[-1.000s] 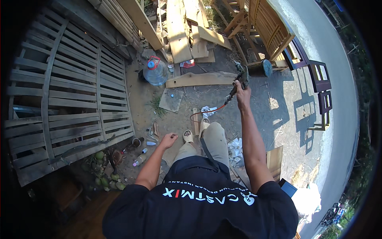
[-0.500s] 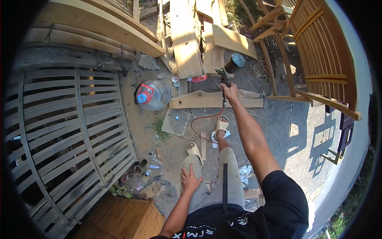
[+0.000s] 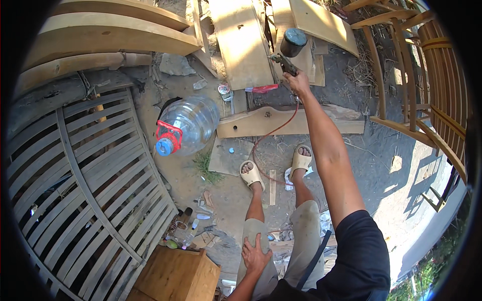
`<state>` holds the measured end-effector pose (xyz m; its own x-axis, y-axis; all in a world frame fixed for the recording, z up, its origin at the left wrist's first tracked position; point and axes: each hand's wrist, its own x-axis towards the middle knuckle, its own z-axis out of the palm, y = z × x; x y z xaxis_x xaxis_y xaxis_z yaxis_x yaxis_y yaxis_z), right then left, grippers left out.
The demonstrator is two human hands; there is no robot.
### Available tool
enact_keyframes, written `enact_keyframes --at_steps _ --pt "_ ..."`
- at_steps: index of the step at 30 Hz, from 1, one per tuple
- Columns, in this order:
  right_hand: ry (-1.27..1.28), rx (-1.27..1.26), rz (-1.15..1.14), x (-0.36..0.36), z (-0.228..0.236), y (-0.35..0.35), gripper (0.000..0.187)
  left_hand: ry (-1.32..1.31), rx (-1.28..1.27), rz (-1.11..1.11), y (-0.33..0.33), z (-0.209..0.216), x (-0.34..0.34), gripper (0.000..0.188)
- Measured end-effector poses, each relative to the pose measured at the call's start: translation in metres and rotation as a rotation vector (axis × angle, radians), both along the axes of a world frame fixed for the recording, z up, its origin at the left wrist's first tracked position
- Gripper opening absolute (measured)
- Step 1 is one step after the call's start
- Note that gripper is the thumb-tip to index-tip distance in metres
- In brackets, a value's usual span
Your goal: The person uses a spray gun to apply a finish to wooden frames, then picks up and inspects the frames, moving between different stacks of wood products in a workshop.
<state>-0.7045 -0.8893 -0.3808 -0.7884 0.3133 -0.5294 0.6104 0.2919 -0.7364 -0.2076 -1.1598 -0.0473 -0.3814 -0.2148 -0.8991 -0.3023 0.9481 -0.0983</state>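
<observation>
My right hand (image 3: 299,84) is wrapped round the handle of a spray gun (image 3: 284,63), held out ahead over the boards. A dark round cup (image 3: 293,43) with a bluish-green lid sits at the gun, seemingly attached to it. From the handle's base a thin red-brown hose (image 3: 268,135) hangs and curves down to the ground between my feet. Which finger is on the trigger cannot be made out. My left hand (image 3: 256,258) lies on my left leg near the knee, fingers spread, holding nothing.
A large clear water bottle (image 3: 197,125) with a red handle stands left of a shaped wooden board (image 3: 293,122). Planks (image 3: 241,45) lie ahead. A slatted bamboo frame (image 3: 93,175) fills the left, slatted wooden furniture (image 3: 442,75) the right. A wooden box (image 3: 175,273) stands at lower left.
The view has shifted, and my feet stand differently, the left one farther forward. The spray gun and its cup have moved forward over the planks. My left hand stays on my leg.
</observation>
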Motion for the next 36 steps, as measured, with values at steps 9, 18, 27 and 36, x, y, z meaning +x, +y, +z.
enact_keyframes --at_steps 9,18,27,36 --pt "-0.008 0.004 -0.027 -0.001 -0.045 0.021 0.043 -0.086 0.014 0.046 -0.009 -0.003 -0.006 0.094" --pt "0.036 0.308 0.101 -0.007 -0.022 0.026 0.046 -0.097 0.038 -0.021 -0.01 -0.004 -0.019 0.093" --pt "-0.026 0.289 0.281 -0.021 -0.014 0.032 0.046 -0.142 0.006 -0.018 -0.003 -0.006 -0.012 0.094" --pt "-0.013 0.253 0.248 -0.019 -0.035 0.044 0.05 -0.135 -0.002 -0.004 0.002 -0.009 -0.008 0.096"
